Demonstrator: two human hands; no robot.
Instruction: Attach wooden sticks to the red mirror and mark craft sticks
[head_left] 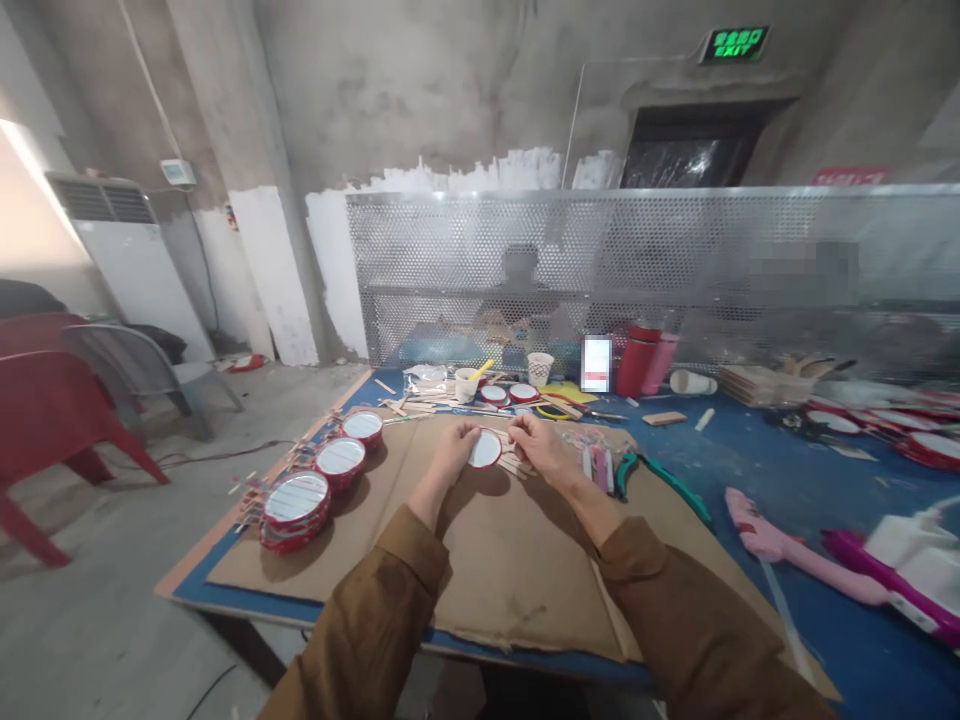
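Note:
Over a sheet of cardboard (525,590), my left hand (452,455) grips a small toy drum (486,450) by its left edge. The drum has a pale round face and a red rim. My right hand (540,445) is closed in a pinch just right of the drum; whatever is between its fingertips is too small to make out. Below and between the hands lie several thin wooden sticks (514,466). Stacks of similar red-rimmed drums (296,500) stand along the cardboard's left side, with sticks poking out to their left.
Right of the cardboard lie teal-handled pliers (671,482) and a pink glue gun (802,555). Paper cups (540,368), a red bottle (639,362) and a phone (596,363) line the back, before a perforated metal screen (465,240). More drums (937,448) sit far right.

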